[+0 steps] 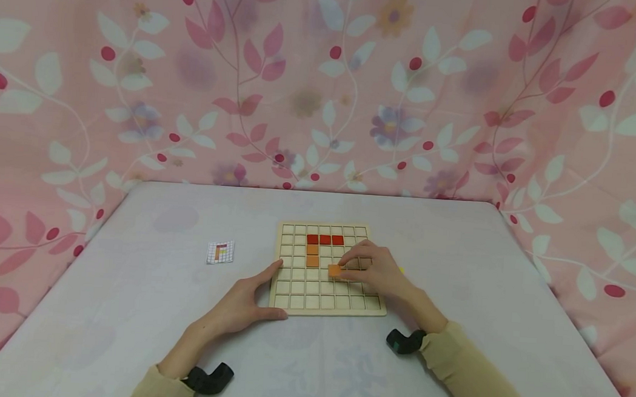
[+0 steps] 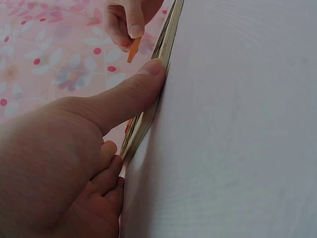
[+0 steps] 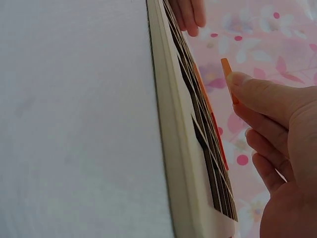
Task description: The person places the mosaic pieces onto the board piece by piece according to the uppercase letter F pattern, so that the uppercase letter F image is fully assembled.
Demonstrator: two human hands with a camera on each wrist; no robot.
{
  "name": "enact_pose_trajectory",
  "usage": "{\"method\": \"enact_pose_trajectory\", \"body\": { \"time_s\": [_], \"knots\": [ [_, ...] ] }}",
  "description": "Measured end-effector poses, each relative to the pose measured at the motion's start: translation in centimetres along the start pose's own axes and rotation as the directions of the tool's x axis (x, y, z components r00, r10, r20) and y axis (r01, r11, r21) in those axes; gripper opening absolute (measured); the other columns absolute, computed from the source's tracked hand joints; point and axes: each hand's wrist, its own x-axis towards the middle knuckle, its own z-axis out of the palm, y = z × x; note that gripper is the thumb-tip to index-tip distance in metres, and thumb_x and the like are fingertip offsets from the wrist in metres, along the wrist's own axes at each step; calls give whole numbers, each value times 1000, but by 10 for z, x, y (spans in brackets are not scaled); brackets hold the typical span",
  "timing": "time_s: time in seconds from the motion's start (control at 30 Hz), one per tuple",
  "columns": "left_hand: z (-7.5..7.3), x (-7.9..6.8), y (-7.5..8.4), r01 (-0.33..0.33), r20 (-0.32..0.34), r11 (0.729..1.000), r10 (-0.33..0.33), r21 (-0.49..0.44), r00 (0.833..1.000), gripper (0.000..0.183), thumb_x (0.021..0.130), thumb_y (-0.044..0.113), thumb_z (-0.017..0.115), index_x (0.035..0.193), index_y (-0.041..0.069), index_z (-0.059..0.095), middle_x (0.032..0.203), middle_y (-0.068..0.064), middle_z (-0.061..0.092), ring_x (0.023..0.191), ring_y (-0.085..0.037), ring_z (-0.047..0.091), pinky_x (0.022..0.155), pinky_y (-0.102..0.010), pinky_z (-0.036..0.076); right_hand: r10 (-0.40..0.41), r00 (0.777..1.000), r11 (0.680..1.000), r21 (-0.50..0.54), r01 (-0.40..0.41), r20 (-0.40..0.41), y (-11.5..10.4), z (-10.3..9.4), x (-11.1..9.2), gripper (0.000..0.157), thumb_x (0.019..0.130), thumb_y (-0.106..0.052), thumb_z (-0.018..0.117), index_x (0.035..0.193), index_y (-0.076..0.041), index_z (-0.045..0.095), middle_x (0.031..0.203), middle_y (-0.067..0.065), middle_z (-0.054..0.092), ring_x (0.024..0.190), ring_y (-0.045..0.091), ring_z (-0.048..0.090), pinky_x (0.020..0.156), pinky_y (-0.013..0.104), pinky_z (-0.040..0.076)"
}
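Note:
A pale wooden grid board lies on the table. Three red square tiles sit in a row in its upper cells, and two orange tiles run down below the leftmost red one. My right hand pinches another orange tile between thumb and fingers; in the right wrist view this tile is raised above the board. My left hand steadies the board's near left corner, thumb along the front edge and straight fingers at the left side. The thumb touches the edge in the left wrist view.
Left of the board lies a small card with a coloured grid pattern. Something small and yellow peeks out behind my right hand. A floral pink cloth rises behind the white table and at both sides.

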Motion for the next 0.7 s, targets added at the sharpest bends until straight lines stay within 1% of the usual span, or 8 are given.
{"method": "enact_pose_trajectory", "body": {
  "time_s": [0.1,0.17,0.23,0.33,0.43,0.57,0.7],
  "knots": [
    [0,0,0,-5,2,1000,5,-3,1000,107,73,45,88,159,27,27,161,0,33,149,-22,30,119,-47,31,-66,998,998,-23,66,-2,0,5,3,20,76,-23,88,93,-20,78,97,-9,71,99,12,59,90,38,49],
    [0,0,-1,-9,3,1000,9,-2,1000,107,73,45,88,159,27,27,161,0,33,149,-22,30,119,-47,31,-73,997,997,-27,73,3,-1,8,5,20,76,-23,88,93,-20,78,96,-10,72,100,11,59,91,36,49],
    [0,0,-1,-12,4,1000,12,0,1000,107,73,45,87,159,27,26,161,0,33,150,-22,30,119,-47,31,-55,998,998,-16,56,10,-1,10,6,19,76,-23,88,93,-21,78,96,-11,71,101,11,58,93,36,48],
    [-1,0,0,-17,2,1000,17,5,1000,107,73,46,87,159,26,27,161,0,33,149,-22,30,119,-47,31,-6,1000,1000,11,6,20,-3,13,8,18,77,-24,87,93,-23,79,96,-12,70,101,11,58,95,38,47],
    [-1,0,1,-20,1,1000,20,10,1000,107,73,46,87,159,25,27,161,-1,33,149,-22,31,119,-47,32,13,1000,999,33,-14,22,-4,16,9,18,77,-24,88,93,-23,79,96,-11,70,100,14,58,93,42,48],
    [-1,0,1,-17,1,1000,17,10,1000,106,74,46,87,159,26,27,161,0,33,149,-23,31,118,-48,33,0,1000,1000,27,-1,22,-6,21,12,19,77,-25,88,94,-22,79,95,-10,70,98,16,58,88,41,50],
    [-1,-1,1,-14,1,1000,14,6,1000,105,74,47,86,159,27,27,161,0,34,149,-23,31,118,-49,33,-15,1000,1000,-6,15,23,-8,25,16,20,77,-28,88,94,-24,79,95,-13,71,98,12,57,89,40,50]
  ]
}}
